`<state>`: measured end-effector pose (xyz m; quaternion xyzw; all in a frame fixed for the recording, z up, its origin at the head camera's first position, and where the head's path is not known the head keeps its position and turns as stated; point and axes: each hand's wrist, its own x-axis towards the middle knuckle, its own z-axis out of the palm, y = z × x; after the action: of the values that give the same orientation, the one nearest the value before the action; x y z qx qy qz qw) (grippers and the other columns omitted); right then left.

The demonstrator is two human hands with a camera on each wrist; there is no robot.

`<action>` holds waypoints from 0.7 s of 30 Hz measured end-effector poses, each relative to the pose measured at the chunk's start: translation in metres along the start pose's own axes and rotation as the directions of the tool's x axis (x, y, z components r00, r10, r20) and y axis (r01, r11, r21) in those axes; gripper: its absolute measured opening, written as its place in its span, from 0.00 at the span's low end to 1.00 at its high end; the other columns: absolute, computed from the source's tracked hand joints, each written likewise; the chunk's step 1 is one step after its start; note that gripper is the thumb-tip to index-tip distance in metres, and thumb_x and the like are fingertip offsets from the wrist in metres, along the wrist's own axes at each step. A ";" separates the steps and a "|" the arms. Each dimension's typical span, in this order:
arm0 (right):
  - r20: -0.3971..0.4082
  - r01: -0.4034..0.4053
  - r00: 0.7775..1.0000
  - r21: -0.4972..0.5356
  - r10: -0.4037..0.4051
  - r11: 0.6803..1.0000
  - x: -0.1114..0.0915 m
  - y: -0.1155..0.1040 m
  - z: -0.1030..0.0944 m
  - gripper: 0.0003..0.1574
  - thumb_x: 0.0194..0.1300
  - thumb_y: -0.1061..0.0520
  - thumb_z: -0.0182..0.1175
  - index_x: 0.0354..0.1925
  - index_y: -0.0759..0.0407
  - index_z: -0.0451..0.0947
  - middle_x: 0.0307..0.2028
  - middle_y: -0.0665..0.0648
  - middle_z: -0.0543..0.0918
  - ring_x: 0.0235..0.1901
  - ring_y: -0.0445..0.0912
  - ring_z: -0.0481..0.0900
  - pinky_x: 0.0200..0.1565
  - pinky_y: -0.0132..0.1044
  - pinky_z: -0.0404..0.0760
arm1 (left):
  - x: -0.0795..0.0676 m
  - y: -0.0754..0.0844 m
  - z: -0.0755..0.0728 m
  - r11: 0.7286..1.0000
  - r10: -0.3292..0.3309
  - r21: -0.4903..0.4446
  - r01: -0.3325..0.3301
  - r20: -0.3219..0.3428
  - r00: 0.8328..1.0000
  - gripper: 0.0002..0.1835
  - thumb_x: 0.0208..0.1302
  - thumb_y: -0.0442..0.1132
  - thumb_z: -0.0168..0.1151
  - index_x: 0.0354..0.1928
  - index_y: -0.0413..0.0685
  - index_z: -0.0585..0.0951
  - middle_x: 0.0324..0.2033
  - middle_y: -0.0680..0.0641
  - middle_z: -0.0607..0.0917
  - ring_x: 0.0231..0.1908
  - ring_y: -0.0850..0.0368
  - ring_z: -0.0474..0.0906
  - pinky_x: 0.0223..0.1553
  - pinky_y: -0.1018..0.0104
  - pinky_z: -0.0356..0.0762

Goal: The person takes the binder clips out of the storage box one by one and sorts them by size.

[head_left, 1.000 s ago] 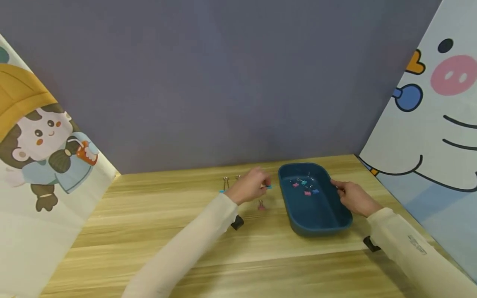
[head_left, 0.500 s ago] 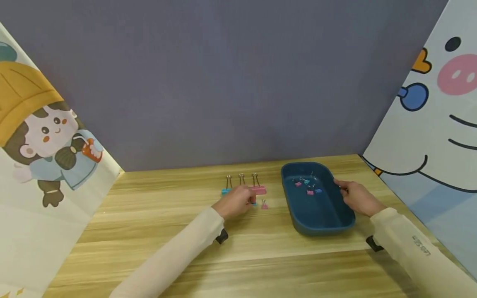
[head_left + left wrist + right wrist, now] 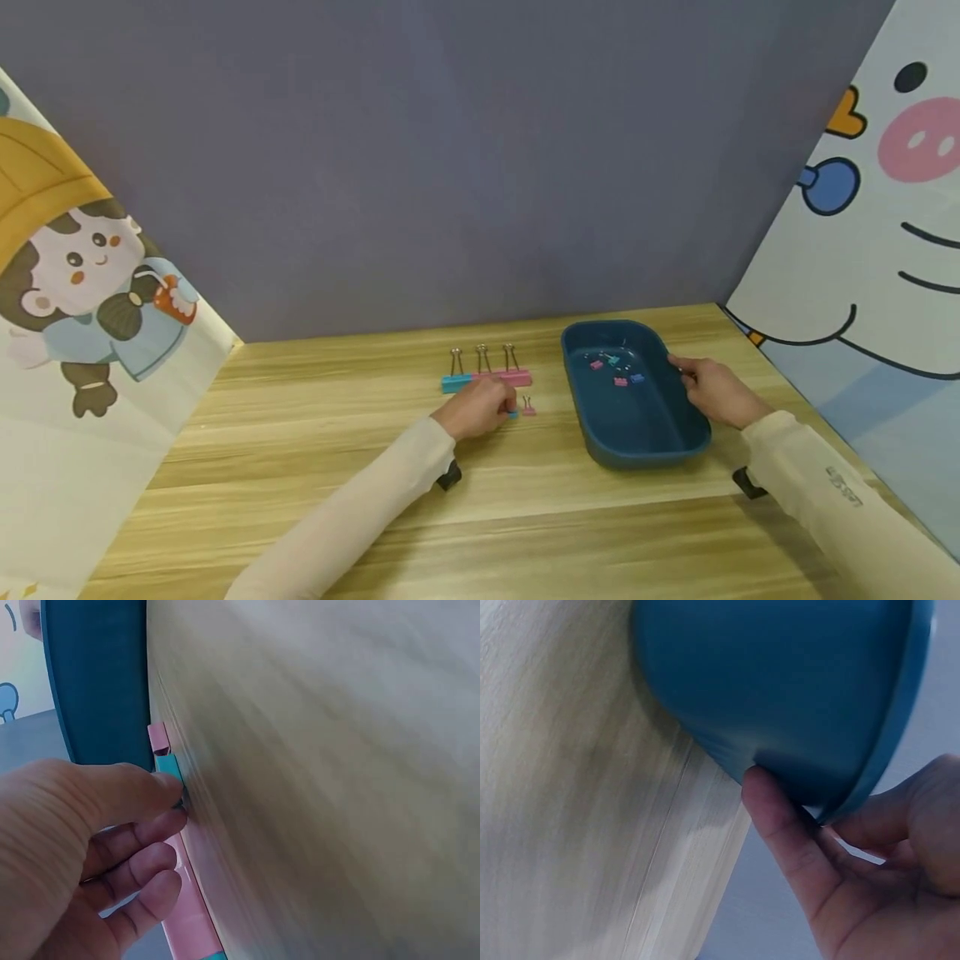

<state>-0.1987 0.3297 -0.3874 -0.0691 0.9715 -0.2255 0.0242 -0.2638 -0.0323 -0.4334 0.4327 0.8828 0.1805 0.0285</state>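
Observation:
My left hand (image 3: 477,408) pinches a small blue binder clip (image 3: 169,764) between thumb and forefinger, down at the tabletop. Right beside that clip stands a small pink binder clip (image 3: 528,407). Behind the hand is a row of larger binder clips with their wire handles up: a blue one (image 3: 454,384) on the left and pink ones (image 3: 517,378) to its right, partly covered by the hand. My right hand (image 3: 720,393) grips the right rim of a dark blue plastic basin (image 3: 645,459), thumb over the edge and fingers against the outer wall.
Several small clips, pink (image 3: 620,382), teal and blue (image 3: 637,378), lie on the basin's floor toward its far end. A grey panel (image 3: 480,167) rises behind the wooden table (image 3: 300,467), and printed cartoon panels flank both sides.
My left hand has moved left from near the basin, carrying the small blue clip down beside the small pink one. The right hand keeps its hold on the basin rim.

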 end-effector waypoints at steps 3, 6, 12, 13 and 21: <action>-0.005 0.000 1.000 -0.004 0.000 1.000 0.000 -0.001 -0.001 0.27 0.66 0.71 0.42 0.63 0.79 0.59 0.59 0.78 0.65 0.40 0.55 0.73 0.32 0.39 0.69 | 0.002 0.002 0.000 1.000 0.001 -0.014 -0.001 0.004 1.000 0.05 0.58 0.31 0.66 0.36 0.45 0.86 0.34 0.52 0.85 0.33 0.66 0.78 0.34 0.78 0.74; -0.003 -0.004 1.000 -0.006 0.004 1.000 0.000 -0.002 -0.001 0.27 0.66 0.70 0.41 0.63 0.79 0.59 0.59 0.78 0.65 0.40 0.55 0.73 0.33 0.40 0.69 | 0.003 0.003 0.001 1.000 -0.001 -0.011 0.001 0.001 1.000 0.04 0.58 0.32 0.67 0.35 0.45 0.86 0.33 0.53 0.84 0.31 0.67 0.77 0.32 0.79 0.73; 0.003 -0.018 1.000 0.002 0.018 1.000 0.000 -0.002 -0.001 0.28 0.67 0.70 0.41 0.64 0.78 0.58 0.60 0.77 0.64 0.39 0.55 0.73 0.32 0.40 0.68 | 0.005 0.003 0.002 1.000 0.010 -0.011 -0.011 -0.004 1.000 0.04 0.58 0.32 0.67 0.34 0.46 0.86 0.33 0.54 0.84 0.29 0.69 0.76 0.30 0.79 0.72; 0.004 -0.019 1.000 0.003 0.019 1.000 0.000 -0.001 -0.001 0.28 0.67 0.70 0.41 0.64 0.78 0.58 0.60 0.77 0.64 0.38 0.55 0.73 0.32 0.40 0.68 | 0.005 0.003 0.002 1.000 0.005 -0.018 -0.005 0.002 1.000 0.04 0.58 0.32 0.67 0.35 0.46 0.86 0.32 0.54 0.84 0.29 0.69 0.75 0.30 0.79 0.73; -0.001 -0.020 1.000 0.000 0.020 1.000 -0.001 -0.001 0.000 0.28 0.67 0.70 0.41 0.64 0.78 0.58 0.61 0.76 0.63 0.42 0.56 0.73 0.32 0.40 0.69 | 0.009 0.007 -0.013 0.999 -0.025 -0.030 0.024 -0.023 0.999 0.06 0.61 0.35 0.63 0.40 0.47 0.84 0.36 0.53 0.83 0.36 0.64 0.77 0.35 0.75 0.75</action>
<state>-0.1980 0.3288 -0.3871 -0.0592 0.9722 -0.2252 0.0261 -0.2669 -0.0253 -0.4178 0.4193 0.8856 0.1981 0.0268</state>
